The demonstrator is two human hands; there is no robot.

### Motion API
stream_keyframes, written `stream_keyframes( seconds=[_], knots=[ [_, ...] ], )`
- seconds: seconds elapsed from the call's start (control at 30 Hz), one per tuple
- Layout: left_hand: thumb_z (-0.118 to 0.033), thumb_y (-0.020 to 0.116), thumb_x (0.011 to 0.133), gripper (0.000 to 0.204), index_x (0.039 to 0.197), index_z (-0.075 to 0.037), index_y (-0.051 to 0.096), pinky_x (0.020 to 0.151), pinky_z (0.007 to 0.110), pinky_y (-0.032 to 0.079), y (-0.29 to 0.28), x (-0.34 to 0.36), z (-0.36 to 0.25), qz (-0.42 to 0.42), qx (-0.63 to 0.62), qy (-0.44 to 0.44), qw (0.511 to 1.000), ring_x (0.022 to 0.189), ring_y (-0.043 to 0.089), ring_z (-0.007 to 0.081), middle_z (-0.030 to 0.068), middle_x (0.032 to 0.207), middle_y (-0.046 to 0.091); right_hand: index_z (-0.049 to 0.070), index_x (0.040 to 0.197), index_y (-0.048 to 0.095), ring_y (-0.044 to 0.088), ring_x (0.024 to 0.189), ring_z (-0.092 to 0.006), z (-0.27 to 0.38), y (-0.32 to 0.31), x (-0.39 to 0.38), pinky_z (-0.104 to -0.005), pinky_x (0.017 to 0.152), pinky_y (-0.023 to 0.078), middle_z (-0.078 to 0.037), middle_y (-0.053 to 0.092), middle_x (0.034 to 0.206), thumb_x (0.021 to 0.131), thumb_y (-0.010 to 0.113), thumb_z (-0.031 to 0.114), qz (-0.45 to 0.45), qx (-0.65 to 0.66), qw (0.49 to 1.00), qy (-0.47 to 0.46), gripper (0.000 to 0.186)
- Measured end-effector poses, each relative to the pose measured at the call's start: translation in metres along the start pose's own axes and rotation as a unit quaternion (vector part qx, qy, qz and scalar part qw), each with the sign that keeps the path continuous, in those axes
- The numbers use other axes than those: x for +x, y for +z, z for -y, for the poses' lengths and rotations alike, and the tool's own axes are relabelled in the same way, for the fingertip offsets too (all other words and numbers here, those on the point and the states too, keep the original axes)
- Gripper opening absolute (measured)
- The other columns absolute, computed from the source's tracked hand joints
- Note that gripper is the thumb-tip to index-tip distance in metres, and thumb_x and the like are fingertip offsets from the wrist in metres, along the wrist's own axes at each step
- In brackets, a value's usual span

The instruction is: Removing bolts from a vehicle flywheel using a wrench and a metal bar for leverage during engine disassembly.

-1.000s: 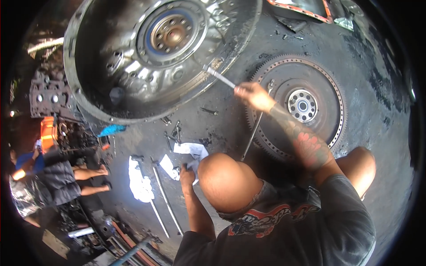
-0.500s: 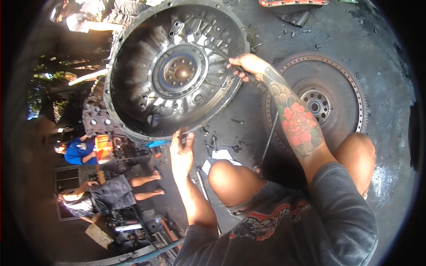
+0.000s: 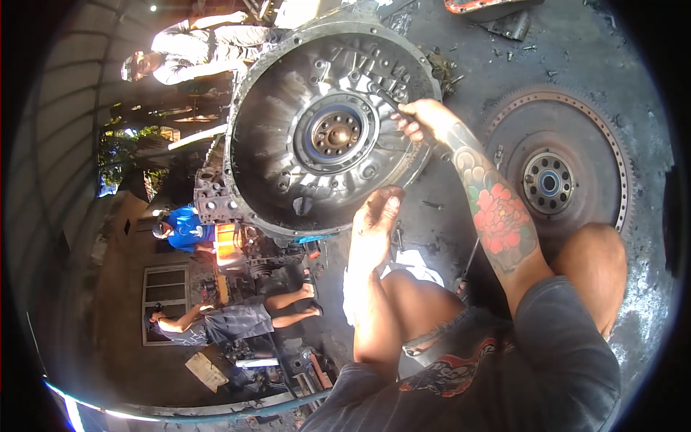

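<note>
A large round metal housing (image 3: 256, 137) stands before me, with a hub and bolt holes at its centre. My right hand (image 3: 417, 119) grips a dark bar tool (image 3: 387, 96) that reaches into the housing's upper right part. My left hand (image 3: 376, 219) is raised at the housing's lower right rim, fingers curled; what they hold, if anything, is hidden. A toothed flywheel (image 3: 583, 144) lies at the right, partly behind my forearm and knee. A white cloth (image 3: 417, 259) and a long thin rod (image 3: 471, 255) lie near my knee.
An engine block (image 3: 214, 196) adjoins the housing. Co-workers are at top left (image 3: 180, 54), beside an orange part (image 3: 229, 245) in blue (image 3: 183, 229), and lower down in shorts (image 3: 237, 324). An orange-edged pan (image 3: 479, 6) and small bolts (image 3: 511, 54) lie at top right. A blue pipe (image 3: 216, 417) crosses below.
My left hand has risen from beside my knee to the housing's rim. My right hand has moved up with the tool toward the housing's inside. The view has turned, showing more people and background.
</note>
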State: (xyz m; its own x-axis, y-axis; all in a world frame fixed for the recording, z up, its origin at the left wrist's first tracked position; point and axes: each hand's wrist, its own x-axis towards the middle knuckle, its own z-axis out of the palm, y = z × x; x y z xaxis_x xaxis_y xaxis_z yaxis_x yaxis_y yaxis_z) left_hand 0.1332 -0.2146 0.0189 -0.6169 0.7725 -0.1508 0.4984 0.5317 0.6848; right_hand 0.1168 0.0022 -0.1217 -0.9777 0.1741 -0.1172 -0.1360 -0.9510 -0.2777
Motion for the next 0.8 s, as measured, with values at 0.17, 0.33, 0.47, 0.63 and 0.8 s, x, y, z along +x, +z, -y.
stream_keyframes(
  seconds=[0.17, 0.33, 0.47, 0.63, 0.8],
  knots=[
    [-0.025, 0.055, 0.090, 0.030, 0.106, 0.000, 0.059, 0.079, 0.030, 0.045, -0.009, 0.004, -0.006, 0.013, -0.035, -0.006, 0.999, 0.091, 0.059, 0.0180, 0.0097, 0.098, 0.064, -0.002, 0.098, 0.053, 0.034, 0.043, -0.0024, 0.005, -0.016, 0.012, -0.0177, 0.035, 0.028, 0.004, 0.042, 0.066, 0.094, 0.044, 0.021, 0.138, 0.098, 0.985, 0.017, 0.025],
    [-0.022, 0.055, 0.090, 0.026, 0.103, 0.000, 0.059, 0.073, 0.028, 0.048, -0.009, 0.023, -0.008, 0.021, -0.132, -0.025, 0.991, 0.088, 0.062, 0.0155, 0.0095, 0.094, 0.066, 0.008, 0.097, 0.062, 0.038, 0.041, -0.0038, 0.008, 0.002, 0.014, -0.0202, 0.034, 0.029, 0.003, 0.049, 0.062, 0.087, 0.057, 0.029, 0.006, -0.228, 0.971, -0.077, 0.024],
    [-0.028, 0.055, 0.091, 0.029, 0.105, -0.003, 0.059, 0.069, 0.026, 0.048, 0.033, 0.054, -0.001, 0.070, -0.170, -0.040, 0.982, 0.084, 0.061, 0.0134, 0.0060, 0.092, 0.065, 0.007, 0.093, 0.063, 0.044, 0.041, -0.0071, 0.014, -0.002, -0.005, -0.0215, 0.034, 0.033, 0.000, 0.054, 0.065, 0.083, 0.060, 0.034, -0.056, -0.233, 0.965, -0.104, 0.029],
    [-0.004, 0.056, 0.085, 0.016, 0.100, 0.000, 0.055, 0.071, 0.031, 0.046, 0.065, 0.058, -0.028, -0.148, 0.125, 0.318, 0.928, 0.084, 0.059, 0.0255, 0.0150, 0.096, 0.057, 0.006, 0.096, 0.061, 0.051, 0.052, -0.0102, 0.013, -0.029, 0.012, -0.0238, 0.044, 0.040, -0.004, 0.059, 0.073, 0.087, 0.056, 0.027, -0.091, -0.189, 0.959, -0.193, 0.023],
    [-0.002, 0.053, 0.083, 0.014, 0.096, 0.000, 0.057, 0.069, 0.034, 0.048, 0.090, 0.056, 0.014, -0.117, 0.082, 0.157, 0.977, 0.075, 0.060, 0.0311, 0.0156, 0.081, 0.060, 0.010, 0.097, 0.061, 0.057, 0.060, -0.0114, 0.018, -0.047, 0.001, -0.0264, 0.050, 0.045, -0.002, 0.061, 0.076, 0.087, 0.053, 0.024, -0.181, -0.080, 0.960, -0.200, 0.019]
  ],
)
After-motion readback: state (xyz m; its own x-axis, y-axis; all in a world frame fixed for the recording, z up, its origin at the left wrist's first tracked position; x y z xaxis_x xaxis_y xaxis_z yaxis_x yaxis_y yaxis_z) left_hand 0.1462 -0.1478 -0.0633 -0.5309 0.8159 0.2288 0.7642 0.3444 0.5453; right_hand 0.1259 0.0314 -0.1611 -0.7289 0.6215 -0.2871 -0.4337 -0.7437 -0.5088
